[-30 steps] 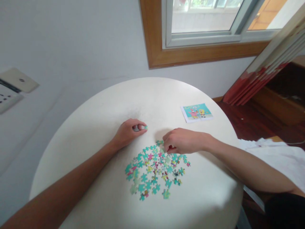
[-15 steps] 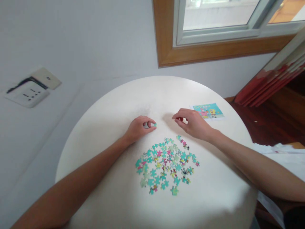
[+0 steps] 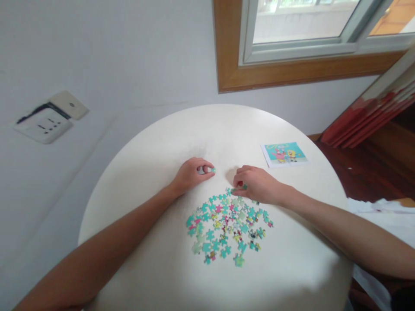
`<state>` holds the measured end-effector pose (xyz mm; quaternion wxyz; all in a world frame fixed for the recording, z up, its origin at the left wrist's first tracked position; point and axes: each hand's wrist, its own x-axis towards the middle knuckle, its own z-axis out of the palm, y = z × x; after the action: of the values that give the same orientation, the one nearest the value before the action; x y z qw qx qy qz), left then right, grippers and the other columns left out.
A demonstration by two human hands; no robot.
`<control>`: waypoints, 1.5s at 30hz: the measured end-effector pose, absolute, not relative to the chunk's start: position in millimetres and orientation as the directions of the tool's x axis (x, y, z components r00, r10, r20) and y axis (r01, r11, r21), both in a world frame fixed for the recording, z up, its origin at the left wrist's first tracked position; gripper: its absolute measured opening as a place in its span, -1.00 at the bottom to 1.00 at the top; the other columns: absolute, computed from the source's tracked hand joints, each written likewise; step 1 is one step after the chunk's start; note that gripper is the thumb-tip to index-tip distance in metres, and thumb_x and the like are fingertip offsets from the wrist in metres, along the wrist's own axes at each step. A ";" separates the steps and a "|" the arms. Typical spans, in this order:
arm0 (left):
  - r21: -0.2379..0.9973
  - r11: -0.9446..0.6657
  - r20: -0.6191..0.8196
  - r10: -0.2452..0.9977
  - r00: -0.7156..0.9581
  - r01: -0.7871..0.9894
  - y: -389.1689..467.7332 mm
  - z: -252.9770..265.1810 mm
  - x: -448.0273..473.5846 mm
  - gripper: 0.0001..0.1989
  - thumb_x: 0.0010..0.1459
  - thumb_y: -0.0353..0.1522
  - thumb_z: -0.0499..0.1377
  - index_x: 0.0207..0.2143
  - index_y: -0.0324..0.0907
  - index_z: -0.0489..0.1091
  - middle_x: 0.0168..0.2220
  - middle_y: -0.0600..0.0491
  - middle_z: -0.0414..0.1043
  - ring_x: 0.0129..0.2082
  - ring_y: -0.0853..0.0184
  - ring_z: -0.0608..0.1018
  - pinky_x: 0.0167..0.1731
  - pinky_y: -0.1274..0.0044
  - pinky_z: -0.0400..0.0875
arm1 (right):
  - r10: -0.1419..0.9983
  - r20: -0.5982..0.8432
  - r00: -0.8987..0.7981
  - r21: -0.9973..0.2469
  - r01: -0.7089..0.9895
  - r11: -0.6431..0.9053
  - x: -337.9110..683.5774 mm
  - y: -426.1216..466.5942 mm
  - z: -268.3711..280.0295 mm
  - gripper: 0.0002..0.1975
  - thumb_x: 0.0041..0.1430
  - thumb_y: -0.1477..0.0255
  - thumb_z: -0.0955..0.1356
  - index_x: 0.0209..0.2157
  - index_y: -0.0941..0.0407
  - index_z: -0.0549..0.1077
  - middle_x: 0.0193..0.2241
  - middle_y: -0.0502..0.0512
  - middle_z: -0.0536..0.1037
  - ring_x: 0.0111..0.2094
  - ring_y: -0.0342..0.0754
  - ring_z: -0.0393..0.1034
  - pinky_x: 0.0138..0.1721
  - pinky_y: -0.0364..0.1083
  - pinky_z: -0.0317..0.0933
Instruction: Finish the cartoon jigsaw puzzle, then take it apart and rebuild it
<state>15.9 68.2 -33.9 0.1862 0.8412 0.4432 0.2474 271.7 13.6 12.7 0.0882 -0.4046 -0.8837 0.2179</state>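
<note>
The left hand [image 3: 193,175] has thumb and forefinger pinched on a small teal piece [image 3: 213,170], while other puzzle pieces [image 3: 231,222] lie loose on the tabletop [image 3: 152,268], well in from its far edge. The right hand [image 3: 256,183] curls low at their far side, fingers partly closed; whether it has hold of one, I cannot tell. A picture card [image 3: 285,154] lies near the right edge. The step looks like picking out single pieces, calling next for a light, careful pinch
</note>
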 end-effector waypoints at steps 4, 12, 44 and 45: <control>0.544 -0.535 0.257 0.840 0.479 0.646 68.4 -34.7 15.8 -0.83 0.04 -0.31 0.32 -0.27 -0.11 0.55 -0.43 0.13 0.49 -0.43 0.39 0.41 -0.32 0.54 0.27 | 0.758 -0.040 -0.651 -0.452 0.688 0.567 271.1 13.5 12.7 -0.91 0.12 0.42 0.41 -0.42 0.13 0.53 -0.39 0.13 0.53 -0.27 -0.02 0.34 -0.26 -0.08 0.14; 0.553 -0.528 0.255 0.844 0.472 0.644 67.8 -33.0 17.2 -0.84 0.02 -0.33 0.33 -0.29 -0.13 0.55 -0.44 0.13 0.48 -0.44 0.40 0.40 -0.33 0.54 0.27 | 0.757 0.016 -0.653 -0.420 0.682 0.598 275.3 17.9 3.4 -0.87 0.14 0.52 0.32 -0.39 0.13 0.53 -0.37 0.13 0.52 -0.25 -0.02 0.34 -0.22 -0.08 0.18; 0.551 -0.536 0.265 0.839 0.475 0.640 68.2 -33.9 17.9 -0.85 0.00 -0.36 0.35 -0.31 -0.13 0.55 -0.46 0.14 0.49 -0.44 0.40 0.41 -0.33 0.53 0.28 | 0.795 0.199 -0.572 -0.516 0.629 0.582 263.9 6.4 1.7 -0.85 0.18 0.57 0.32 -0.39 0.13 0.53 -0.42 0.08 0.50 -0.30 -0.07 0.32 -0.24 -0.09 0.19; 0.553 -0.534 0.266 0.840 0.472 0.639 67.9 -33.8 18.1 -0.86 0.00 -0.36 0.35 -0.31 -0.13 0.55 -0.46 0.14 0.49 -0.44 0.40 0.41 -0.33 0.53 0.28 | 0.796 0.204 -0.569 -0.515 0.629 0.582 263.9 6.8 1.2 -0.85 0.18 0.56 0.32 -0.39 0.13 0.53 -0.42 0.08 0.50 -0.30 -0.07 0.32 -0.24 -0.09 0.20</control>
<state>18.1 67.9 -33.8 0.1926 0.8361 0.4423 0.2611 263.9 6.8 1.2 0.2121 -0.4127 -0.8637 0.1968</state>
